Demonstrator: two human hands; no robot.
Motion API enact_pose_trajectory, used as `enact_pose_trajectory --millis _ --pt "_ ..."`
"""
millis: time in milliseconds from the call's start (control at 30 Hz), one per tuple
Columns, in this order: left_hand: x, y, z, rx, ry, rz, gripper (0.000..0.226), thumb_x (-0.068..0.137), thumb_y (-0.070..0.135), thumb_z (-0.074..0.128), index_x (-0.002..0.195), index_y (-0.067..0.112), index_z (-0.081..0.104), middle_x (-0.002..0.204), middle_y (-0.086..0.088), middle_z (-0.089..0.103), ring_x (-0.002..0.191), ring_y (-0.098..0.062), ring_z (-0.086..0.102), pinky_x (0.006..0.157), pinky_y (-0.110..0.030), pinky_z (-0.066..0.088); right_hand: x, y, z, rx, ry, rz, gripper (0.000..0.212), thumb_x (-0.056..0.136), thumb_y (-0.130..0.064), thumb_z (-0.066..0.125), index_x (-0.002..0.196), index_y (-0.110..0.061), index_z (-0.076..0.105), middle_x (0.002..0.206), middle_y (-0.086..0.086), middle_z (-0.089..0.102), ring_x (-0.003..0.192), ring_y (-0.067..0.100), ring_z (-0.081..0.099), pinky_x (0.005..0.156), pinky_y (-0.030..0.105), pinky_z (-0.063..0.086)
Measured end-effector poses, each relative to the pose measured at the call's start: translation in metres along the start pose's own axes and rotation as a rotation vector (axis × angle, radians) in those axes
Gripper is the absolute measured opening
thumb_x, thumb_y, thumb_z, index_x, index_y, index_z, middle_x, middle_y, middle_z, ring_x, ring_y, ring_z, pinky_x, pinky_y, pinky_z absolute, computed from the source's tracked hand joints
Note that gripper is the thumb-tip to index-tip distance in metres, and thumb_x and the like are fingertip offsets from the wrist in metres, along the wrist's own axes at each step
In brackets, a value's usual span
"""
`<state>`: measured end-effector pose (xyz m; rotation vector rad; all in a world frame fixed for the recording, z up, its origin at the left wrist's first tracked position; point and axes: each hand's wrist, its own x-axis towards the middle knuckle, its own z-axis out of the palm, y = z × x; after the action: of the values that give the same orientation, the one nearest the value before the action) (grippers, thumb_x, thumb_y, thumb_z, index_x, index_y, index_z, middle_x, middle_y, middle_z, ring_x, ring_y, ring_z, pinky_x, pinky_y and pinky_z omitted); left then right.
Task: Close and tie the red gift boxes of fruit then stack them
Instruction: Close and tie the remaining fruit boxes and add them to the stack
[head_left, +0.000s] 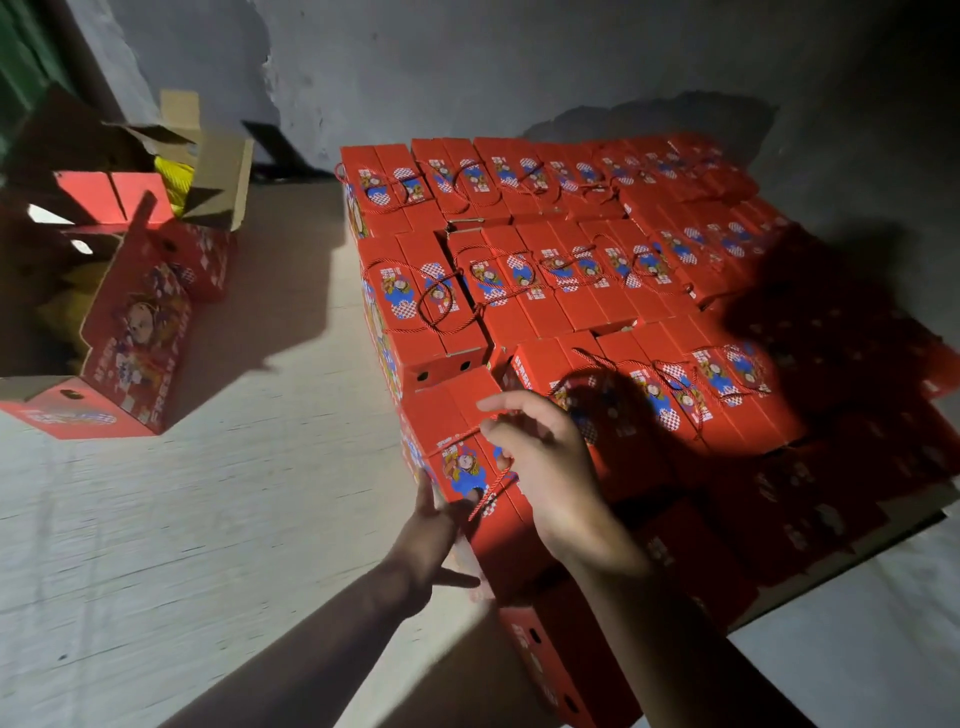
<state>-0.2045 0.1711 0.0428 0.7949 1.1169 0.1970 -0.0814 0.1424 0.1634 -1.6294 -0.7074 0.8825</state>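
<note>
Right hand (545, 467) sits on top of the near box (457, 457), fingers loosely curled with the red cord (493, 486) under them; a firm pinch can't be confirmed. Left hand (431, 530) is flat and open against the box's left side. Box sits directly under the right hand at the stack (623, 270) corner, long axis running away from the person.

left hand (434, 540): bare, no glove, ring or watch visible
right hand (553, 470): bare, no glove or ring visible
forearms: both bare to frame edge, no sleeve in view
wrists: no strap or band visible
</note>
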Motion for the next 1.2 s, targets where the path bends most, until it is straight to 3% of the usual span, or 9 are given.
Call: enact_pose_trajectory --millis 167,333,567,667,767,833,967,1100,1200 --pt "0.024 0.025 0.012 0.049 -0.003 -0.005 0.08 0.098 0.041 0.065 0.153 0.063 0.01 0.126 0.01 0.062 0.115 -0.024 0.051 0.067 -0.058 0.062 0.02 -0.005 -0.013 0.033 0.038 0.005 0.022 0.089 -0.006 0.07 0.092 -0.027 0.078 0.079 -0.017 0.07 0.071 -0.003 0.065 0.065 0.014 0.051" --pt "0.045 0.032 0.015 0.035 -0.003 -0.01 0.081 0.097 0.042 0.066 0.153 0.062 0.011 0.103 0.021 0.062 0.09 -0.012 0.057 0.062 -0.056 0.061 0.037 -0.004 -0.023 0.03 0.059 0.012 0.023 0.09 -0.008 0.07 0.093 -0.029 0.079 0.088 -0.011 0.071 0.079 0.002 0.069 0.068 0.015 0.054" --pt "0.042 0.033 0.016 0.023 0.009 -0.041 0.076 0.1 0.041 0.063 0.154 0.059 0.013 0.131 0.004 0.056 0.129 -0.034 0.05 0.067 -0.062 0.06 0.056 -0.001 -0.024 -0.206 -0.042 -0.015 0.029 0.091 -0.011 0.065 0.101 -0.036 0.074 0.092 -0.023 0.067 0.095 0.005 0.066 0.075 0.017 0.047" --pt "0.041 0.03 0.015 -0.003 0.025 -0.004 0.069 0.102 0.038 0.059 0.156 0.055 0.019 0.135 0.005 0.059 0.133 -0.03 0.05 0.07 -0.06 0.061 0.067 0.007 -0.022 -0.329 -0.055 -0.042 0.034 0.093 -0.005 0.057 0.101 -0.034 0.072 0.089 -0.026 0.065 0.07 -0.009 0.061 0.061 0.01 0.043" --pt "0.041 0.026 0.015 0.0 0.082 0.081 0.061 0.104 0.032 0.056 0.156 0.047 0.029 0.125 0.007 0.065 0.106 -0.012 0.06 0.077 -0.054 0.062 0.082 0.017 -0.025 -0.477 -0.008 -0.042 0.033 0.096 -0.005 0.049 0.102 -0.029 0.071 0.081 -0.018 0.062 0.051 -0.003 0.05 0.059 0.025 0.046" --pt "0.035 0.024 0.015 0.04 0.09 0.141 0.06 0.103 0.036 0.057 0.156 0.046 0.031 0.142 0.005 0.058 0.113 -0.014 0.059 0.083 -0.055 0.061 0.09 0.022 -0.03 -0.582 -0.053 -0.008 0.036 0.096 -0.003 0.049 0.111 -0.027 0.07 0.1 -0.008 0.068 0.056 0.0 0.048 0.063 0.028 0.048" --pt "0.019 0.019 0.008 0.088 0.024 0.181 0.063 0.098 0.045 0.064 0.153 0.051 0.033 0.146 0.015 0.049 0.125 -0.015 0.055 0.082 -0.052 0.062 0.081 0.028 -0.054 -0.708 -0.175 0.002 0.052 0.095 -0.001 0.058 0.136 -0.032 0.063 0.138 -0.004 0.059 0.075 -0.002 0.056 0.061 0.013 0.044" --pt "0.007 0.006 -0.003 0.116 -0.058 0.193 0.064 0.095 0.036 0.071 0.149 0.052 0.041 0.144 0.016 0.053 0.114 -0.001 0.061 0.072 -0.042 0.064 0.04 0.036 -0.097 -0.685 0.079 -0.012 0.05 0.096 -0.013 0.067 0.143 -0.026 0.057 0.148 -0.004 0.053 0.132 0.013 0.052 0.108 0.028 0.04" --pt "-0.004 -0.005 -0.008 0.154 -0.097 0.186 0.062 0.095 0.029 0.071 0.147 0.051 0.043 0.143 0.012 0.054 0.109 0.003 0.061 0.069 -0.038 0.063 -0.019 0.057 -0.133 -0.669 0.508 -0.075 0.062 0.09 -0.013 0.078 0.145 -0.005 0.051 0.147 0.016 0.052 0.137 0.036 0.049 0.111 0.047 0.041"
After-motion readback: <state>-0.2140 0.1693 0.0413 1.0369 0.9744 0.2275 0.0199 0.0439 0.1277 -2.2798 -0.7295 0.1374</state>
